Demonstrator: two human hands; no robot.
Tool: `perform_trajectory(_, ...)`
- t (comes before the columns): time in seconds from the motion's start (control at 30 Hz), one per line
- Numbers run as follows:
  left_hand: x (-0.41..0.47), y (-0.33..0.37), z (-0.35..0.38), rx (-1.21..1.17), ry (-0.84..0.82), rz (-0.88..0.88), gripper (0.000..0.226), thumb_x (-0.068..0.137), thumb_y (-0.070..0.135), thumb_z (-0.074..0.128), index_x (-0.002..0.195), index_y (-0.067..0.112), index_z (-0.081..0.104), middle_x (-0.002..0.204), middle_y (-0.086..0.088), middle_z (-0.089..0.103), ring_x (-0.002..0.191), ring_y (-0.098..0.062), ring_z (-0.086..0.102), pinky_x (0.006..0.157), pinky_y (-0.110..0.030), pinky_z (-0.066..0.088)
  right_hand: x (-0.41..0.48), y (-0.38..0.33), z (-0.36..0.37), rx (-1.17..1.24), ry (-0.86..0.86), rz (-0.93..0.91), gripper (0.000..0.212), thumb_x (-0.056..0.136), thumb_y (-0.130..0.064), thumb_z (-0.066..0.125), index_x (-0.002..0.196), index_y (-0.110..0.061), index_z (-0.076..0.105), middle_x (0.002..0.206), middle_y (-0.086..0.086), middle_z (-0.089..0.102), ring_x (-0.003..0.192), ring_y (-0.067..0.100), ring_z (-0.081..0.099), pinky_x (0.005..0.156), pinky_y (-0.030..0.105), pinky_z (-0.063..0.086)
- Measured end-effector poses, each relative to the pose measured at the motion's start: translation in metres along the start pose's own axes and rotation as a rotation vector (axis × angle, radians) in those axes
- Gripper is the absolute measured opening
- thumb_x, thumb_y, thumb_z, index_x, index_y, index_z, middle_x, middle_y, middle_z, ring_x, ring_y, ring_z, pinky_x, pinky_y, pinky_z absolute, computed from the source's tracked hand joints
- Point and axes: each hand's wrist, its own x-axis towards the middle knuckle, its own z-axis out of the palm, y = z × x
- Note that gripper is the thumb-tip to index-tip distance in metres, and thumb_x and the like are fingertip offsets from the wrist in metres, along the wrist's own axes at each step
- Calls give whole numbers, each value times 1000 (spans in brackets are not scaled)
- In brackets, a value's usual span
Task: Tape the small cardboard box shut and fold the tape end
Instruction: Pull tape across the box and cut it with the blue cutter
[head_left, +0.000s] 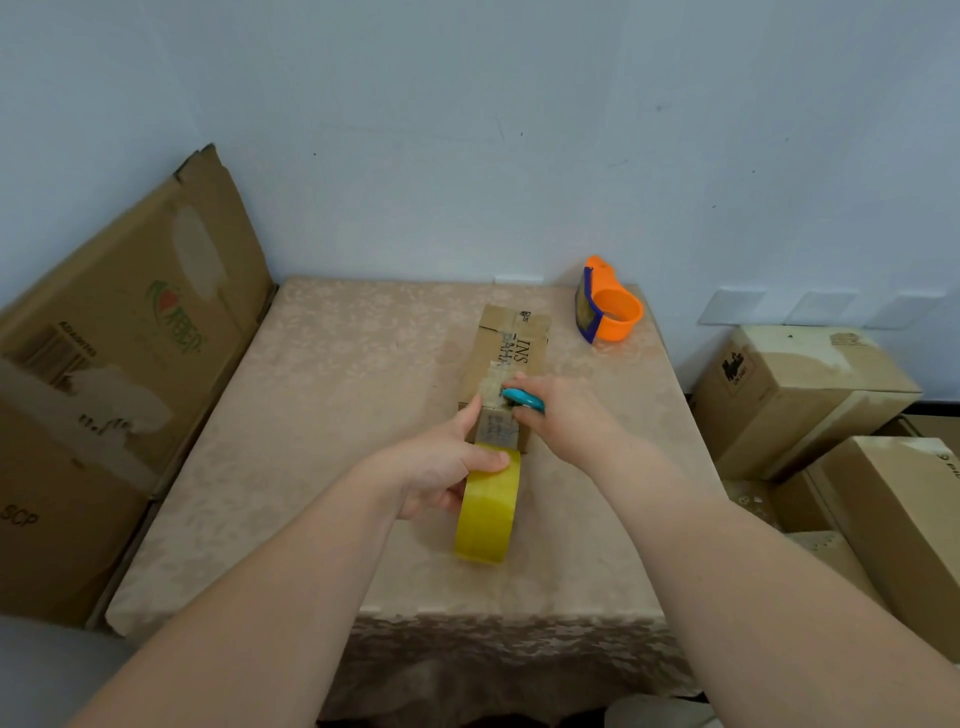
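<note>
Two hands are busy at the near end of the small cardboard box (511, 364), which lies long-ways toward the back right of the bench (332, 415). Left hand (447, 467) is wrapped around a yellow tape roll (488, 506) standing on edge right against the box, thumb up on the box's corner. Right hand (563, 415) is gripping a little teal cutter (522, 399) pressed to the taped top edge. Orange tape dispenser (608, 306) sits further back, apart from the box.
</note>
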Motion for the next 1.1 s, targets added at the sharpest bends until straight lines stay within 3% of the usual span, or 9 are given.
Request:
perform_trajectory(0.2,2,2,-1,43,20,-21,85,87,14,59,144,46,5,106,0,66,83,-18,65,73,-39,56,0,0,-1,6,-12,5,44,93,-18,56,136,-20,49,148,2,43,133,21,43,106,25,30)
perform_trajectory(0.33,-4,8,-8,221,60,-13,80,84,25,64,144,44,14,91,-4,65,66,-12,59,57,-27,51,0,1,-2,-6,-11,-3,44,93,-19,56,136,-21,49,147,2,43,132,23,44,106,28,32)
perform_trajectory(0.4,-4,9,-12,381,110,26,81,80,37,68,144,43,18,129,-12,48,94,-17,56,70,-30,47,0,0,-2,-5,-9,-6,44,93,-19,56,136,-21,49,147,3,43,132,24,44,107,29,32)
perform_trajectory(0.47,-1,7,-17,512,188,78,83,75,45,70,143,43,22,155,-6,10,136,-25,28,102,-37,34,0,0,-3,4,-7,-4,44,93,-19,56,136,-21,49,147,3,43,132,23,44,107,29,32)
perform_trajectory(0.5,1,5,-17,525,193,99,85,73,47,70,143,42,22,158,-2,-3,143,-24,12,111,-37,23,1,0,-3,2,-7,-8,44,93,-19,56,136,-21,49,147,3,43,132,23,43,106,28,31)
perform_trajectory(0.57,1,3,-14,514,153,121,88,74,48,69,145,40,17,158,3,-16,146,-19,0,113,-34,15,3,0,-3,-4,-14,-24,43,93,-18,55,136,-19,49,148,4,43,133,23,42,104,24,28)
perform_trajectory(0.73,4,-2,-1,492,163,148,97,76,47,68,148,34,4,158,-1,-11,145,-18,5,111,-30,16,7,0,-5,5,-30,-36,44,94,-18,54,137,-17,47,148,4,43,134,23,41,106,24,27)
perform_trajectory(0.93,6,-10,-1,461,209,179,97,75,49,67,148,34,5,158,1,-2,143,-17,14,104,-26,20,8,-1,0,88,-57,-21,46,95,-19,50,141,-20,42,145,8,46,130,25,45,104,31,34)
perform_trajectory(1.1,5,-9,-9,464,214,169,92,77,52,64,146,39,6,159,-1,-2,145,-18,8,112,-31,15,1,-3,-5,195,39,-19,43,98,-16,42,141,-19,39,135,11,54,121,27,51,97,32,39)
